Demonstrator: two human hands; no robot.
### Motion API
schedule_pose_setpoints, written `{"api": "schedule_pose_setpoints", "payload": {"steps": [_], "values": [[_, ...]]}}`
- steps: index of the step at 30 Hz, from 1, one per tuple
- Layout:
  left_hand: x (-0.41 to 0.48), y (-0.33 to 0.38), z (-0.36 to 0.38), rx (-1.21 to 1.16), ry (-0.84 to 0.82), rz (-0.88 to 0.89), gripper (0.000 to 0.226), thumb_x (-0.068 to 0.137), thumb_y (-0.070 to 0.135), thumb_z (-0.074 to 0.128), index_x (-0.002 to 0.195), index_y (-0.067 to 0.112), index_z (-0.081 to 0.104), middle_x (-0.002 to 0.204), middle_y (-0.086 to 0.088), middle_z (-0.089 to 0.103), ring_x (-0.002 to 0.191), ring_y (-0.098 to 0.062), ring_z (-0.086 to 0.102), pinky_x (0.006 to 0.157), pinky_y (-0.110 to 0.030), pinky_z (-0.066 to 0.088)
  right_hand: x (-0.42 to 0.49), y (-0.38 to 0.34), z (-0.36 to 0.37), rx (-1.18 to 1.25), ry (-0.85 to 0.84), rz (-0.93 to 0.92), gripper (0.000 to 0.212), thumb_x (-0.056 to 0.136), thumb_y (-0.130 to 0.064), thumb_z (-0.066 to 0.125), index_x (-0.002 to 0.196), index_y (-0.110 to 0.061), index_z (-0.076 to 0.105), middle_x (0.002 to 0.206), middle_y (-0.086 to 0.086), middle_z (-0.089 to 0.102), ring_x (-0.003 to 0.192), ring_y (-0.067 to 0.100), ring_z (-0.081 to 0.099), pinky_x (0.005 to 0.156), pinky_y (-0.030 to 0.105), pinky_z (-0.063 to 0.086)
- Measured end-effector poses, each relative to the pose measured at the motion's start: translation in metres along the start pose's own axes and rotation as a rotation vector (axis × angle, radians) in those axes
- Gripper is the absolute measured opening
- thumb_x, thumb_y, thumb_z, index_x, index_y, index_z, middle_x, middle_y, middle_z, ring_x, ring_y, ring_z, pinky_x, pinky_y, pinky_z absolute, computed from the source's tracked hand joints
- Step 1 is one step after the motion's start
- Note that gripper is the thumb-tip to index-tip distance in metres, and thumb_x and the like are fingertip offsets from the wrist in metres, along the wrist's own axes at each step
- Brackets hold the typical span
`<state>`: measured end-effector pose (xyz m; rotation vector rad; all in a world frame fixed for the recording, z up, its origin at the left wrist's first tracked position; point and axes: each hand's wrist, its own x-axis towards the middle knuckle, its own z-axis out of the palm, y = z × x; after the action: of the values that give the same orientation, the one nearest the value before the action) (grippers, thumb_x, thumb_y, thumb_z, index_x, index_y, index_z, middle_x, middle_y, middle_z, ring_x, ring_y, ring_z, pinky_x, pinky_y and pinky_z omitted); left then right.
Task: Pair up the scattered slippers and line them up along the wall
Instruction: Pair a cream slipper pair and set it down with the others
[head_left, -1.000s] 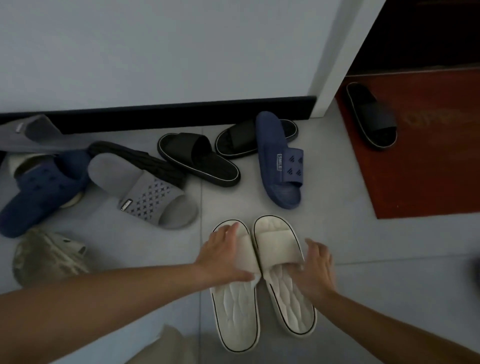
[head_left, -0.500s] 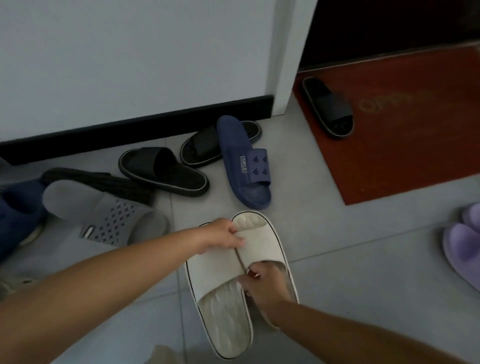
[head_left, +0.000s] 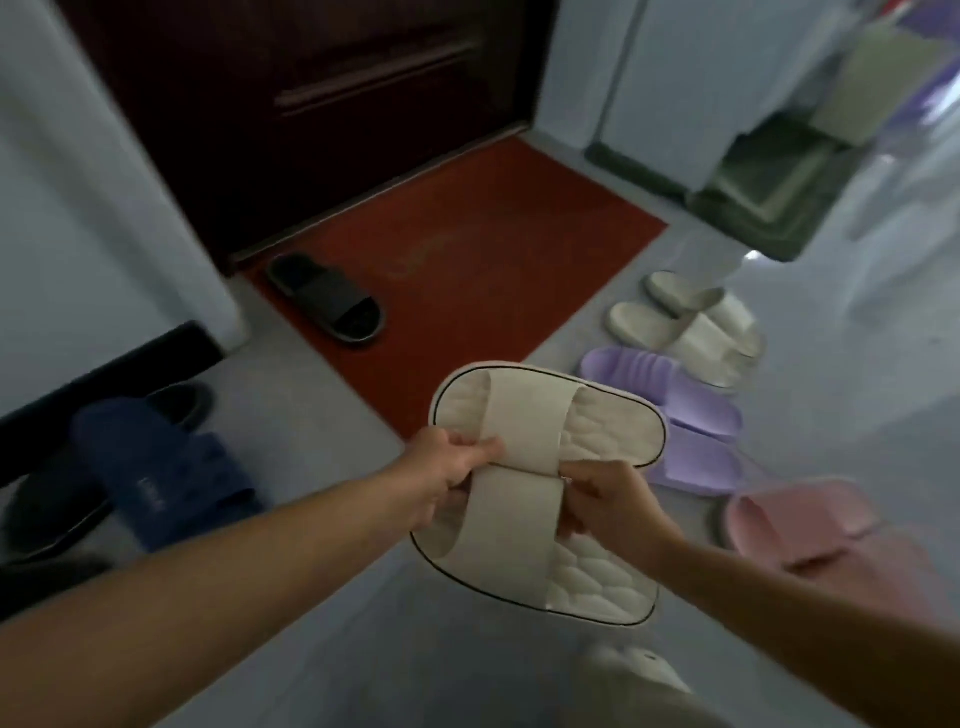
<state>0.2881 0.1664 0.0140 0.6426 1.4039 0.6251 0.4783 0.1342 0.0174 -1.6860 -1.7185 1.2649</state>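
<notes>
Above the grey floor (head_left: 317, 395), two cream quilted slippers (head_left: 524, 431), straps pinched by left hand (head_left: 447, 467) and right hand (head_left: 608, 504), one black open-toed slipper (head_left: 324, 299) beyond.

Left grip (head_left: 447, 467), right grip (head_left: 608, 512) and forearms (head_left: 234, 566) are bare.

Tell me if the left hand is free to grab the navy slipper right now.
Probably not: the left hand grips the white slippers with the right hand. Nothing blocks the navy slipper itself.

Cream matt foam-like slippers (head_left: 550, 431) with pebbled quilted footbeds, coarse red fibre doormat (head_left: 498, 249), smooth grey floor tiles (head_left: 322, 395), ribbed lilac rubbery slippers (head_left: 675, 410)
</notes>
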Motion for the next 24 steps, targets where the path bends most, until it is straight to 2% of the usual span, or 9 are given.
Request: {"api": "schedule_pose_setpoints", "payload": {"steps": [2,4,7,9,11,15,19,21,24], "values": [[0.01,0.013,0.043,0.06,-0.042,0.009,0.023,0.081,0.019,0.072,0.099,0.006,0.064,0.091,-0.008,0.07,0.079,-0.021,0.067,0.064,-0.033,0.057,-0.014,0.027,-0.022,0.006,0.146,0.013,0.037,0.081,0.015,0.046,0.062,-0.009,0.068,0.048,-0.006,0.061,0.046,0.006,0.061,0.049,0.019,0.049],[0.018,0.016,0.088,0.132,-0.087,0.001,0.024,0.082,0.017,0.07,0.102,0.004,0.065,0.091,-0.01,0.07,0.077,-0.023,0.067,0.064,-0.033,0.057,-0.029,0.054,-0.043,0.016,0.265,0.044,0.043,0.08,0.014,0.05,0.057,-0.02,0.065,0.045,-0.009,0.059,0.046,0.004,0.061,0.051,0.022,0.051],[0.025,-0.001,0.154,0.237,-0.143,-0.041,0.026,0.085,0.015,0.067,0.106,-0.001,0.065,0.097,-0.017,0.069,0.085,-0.03,0.066,0.078,-0.044,0.056,-0.058,0.098,-0.075,-0.025,0.382,0.11,0.046,0.078,0.011,0.053,0.056,-0.029,0.061,0.043,-0.016,0.058,0.047,0.0,0.059,0.051,0.018,0.048],[0.028,-0.019,0.194,0.243,-0.21,-0.078,0.026,0.087,0.014,0.064,0.107,-0.003,0.064,0.095,-0.017,0.068,0.083,-0.028,0.065,0.075,-0.042,0.055,-0.081,0.124,-0.097,-0.088,0.4,0.155,0.035,0.079,0.005,0.054,0.063,-0.023,0.067,0.046,-0.017,0.059,0.053,-0.003,0.06,0.052,0.01,0.043],[0.028,-0.038,0.233,0.218,-0.293,-0.13,0.02,0.088,0.013,0.062,0.104,0.0,0.065,0.092,-0.015,0.068,0.079,-0.026,0.066,0.073,-0.041,0.056,-0.106,0.149,-0.12,-0.146,0.413,0.209,0.027,0.082,0.002,0.055,0.069,-0.017,0.07,0.053,-0.015,0.061,0.062,-0.001,0.061,0.054,0.013,0.043],[0.009,-0.074,0.307,0.147,-0.451,-0.301,0.011,0.091,0.012,0.057,0.099,0.008,0.063,0.086,-0.008,0.07,0.069,-0.019,0.07,0.054,-0.03,0.056,-0.163,0.195,-0.161,-0.159,0.495,0.355,0.023,0.086,-0.005,0.06,0.094,-0.022,0.074,0.07,-0.017,0.064,0.062,-0.003,0.058,0.062,0.001,0.041],[-0.018,-0.112,0.379,0.186,-0.548,-0.484,0.023,0.095,0.014,0.051,0.117,0.009,0.056,0.096,-0.012,0.066,0.076,-0.024,0.065,0.056,-0.032,0.057,-0.22,0.241,-0.194,-0.072,0.507,0.511,0.028,0.084,-0.001,0.062,0.103,-0.019,0.074,0.092,-0.006,0.072,0.082,-0.002,0.063,0.069,0.0,0.039],[-0.027,-0.128,0.407,0.267,-0.585,-0.522,0.024,0.096,0.011,0.049,0.119,0.01,0.055,0.091,-0.013,0.066,0.073,-0.025,0.064,0.064,-0.036,0.055,-0.243,0.263,-0.205,0.009,0.476,0.551,0.028,0.084,0.0,0.062,0.1,-0.02,0.075,0.092,-0.007,0.073,0.084,-0.007,0.062,0.071,0.004,0.043],[-0.036,-0.146,0.436,0.382,-0.663,-0.534,0.025,0.096,0.004,0.046,0.119,0.01,0.055,0.096,-0.018,0.067,0.078,-0.029,0.064,0.068,-0.035,0.053,-0.269,0.294,-0.214,0.067,0.478,0.644,0.027,0.086,0.0,0.058,0.102,-0.015,0.073,0.096,-0.003,0.073,0.09,0.002,0.063,0.075,0.006,0.042]]}}
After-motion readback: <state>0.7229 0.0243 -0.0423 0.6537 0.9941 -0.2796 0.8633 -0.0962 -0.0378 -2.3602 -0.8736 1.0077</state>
